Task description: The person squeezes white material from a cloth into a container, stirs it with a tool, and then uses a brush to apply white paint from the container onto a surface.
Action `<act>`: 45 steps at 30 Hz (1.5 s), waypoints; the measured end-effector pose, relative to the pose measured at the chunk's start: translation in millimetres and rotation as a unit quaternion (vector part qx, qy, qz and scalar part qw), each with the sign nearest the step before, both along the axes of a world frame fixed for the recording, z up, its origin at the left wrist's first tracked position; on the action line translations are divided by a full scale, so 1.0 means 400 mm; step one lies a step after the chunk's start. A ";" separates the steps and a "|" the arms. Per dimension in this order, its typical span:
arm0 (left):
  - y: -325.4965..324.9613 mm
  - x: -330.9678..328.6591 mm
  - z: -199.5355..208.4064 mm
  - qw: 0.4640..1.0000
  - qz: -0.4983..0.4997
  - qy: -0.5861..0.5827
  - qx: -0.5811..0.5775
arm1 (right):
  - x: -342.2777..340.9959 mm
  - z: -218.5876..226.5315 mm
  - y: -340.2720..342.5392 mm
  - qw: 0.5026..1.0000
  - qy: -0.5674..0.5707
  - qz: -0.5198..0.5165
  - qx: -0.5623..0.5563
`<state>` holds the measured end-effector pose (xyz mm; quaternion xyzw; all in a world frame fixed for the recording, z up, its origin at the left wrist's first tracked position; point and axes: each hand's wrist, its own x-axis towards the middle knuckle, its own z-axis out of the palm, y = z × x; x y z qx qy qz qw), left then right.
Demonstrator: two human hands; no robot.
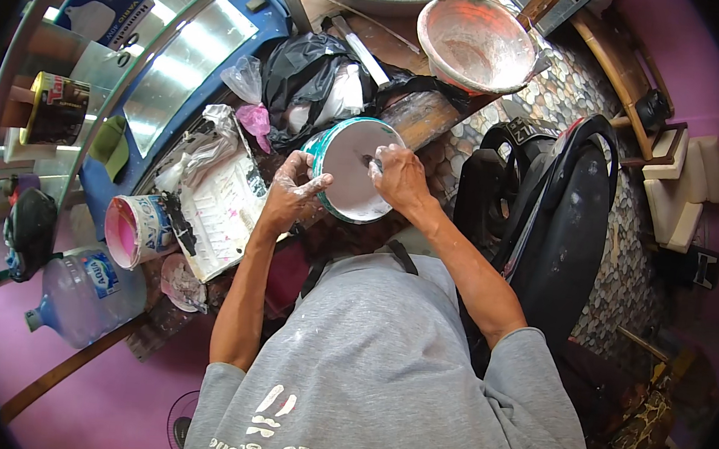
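Tub, teal outside and pale within, stands before the wearer's belly at twelve o'clock, mouth tipped partly toward the head. Left hand takes it at nine o'clock, thumb at the rim, fingers along the outer wall: a fairly wide hold. Right hand reaches over the edge from three o'clock, fingers curled narrow on a dark thing, perhaps a tool's end. My guess: plastic, light if near bare, weighty if well filled; the wall gives a little under a squeeze, the rim is stiffer, and nothing about it seems fragile. Both hands carry whitish smears, so I expect slick patches where wet, chalky ones where dry. Best hold, I judge, is the rim at nine o'clock, palm outside, with a second at three if lifting. Round about: black bag at eleven, spattered tray between eight and nine, crusted basin at one. Hard to make out: the tub's base, so I cannot tell what bears it; how deep the pale matter goes, or whether it is paste or paint; most of the dark thing, lost behind knuckles.
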<state>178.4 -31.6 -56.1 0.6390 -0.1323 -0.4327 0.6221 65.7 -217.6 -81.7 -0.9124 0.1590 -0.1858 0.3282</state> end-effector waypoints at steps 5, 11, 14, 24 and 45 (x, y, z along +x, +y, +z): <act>-0.009 0.000 0.007 1.000 0.005 0.020 -0.013 | -0.033 0.026 0.024 0.992 0.101 0.056 0.042; 0.007 0.008 -0.006 1.000 0.018 0.003 -0.012 | -0.002 0.008 0.003 0.999 0.047 0.007 0.008; 0.004 0.006 -0.010 0.999 0.046 -0.013 0.000 | -0.031 0.019 0.020 0.995 0.085 0.040 0.018; 0.001 0.013 0.000 0.999 0.039 -0.029 0.020 | -0.016 0.014 0.004 0.994 0.106 0.015 -0.006; 0.006 0.024 -0.011 1.000 0.006 -0.014 0.016 | 0.007 -0.004 -0.020 0.999 0.006 0.019 -0.045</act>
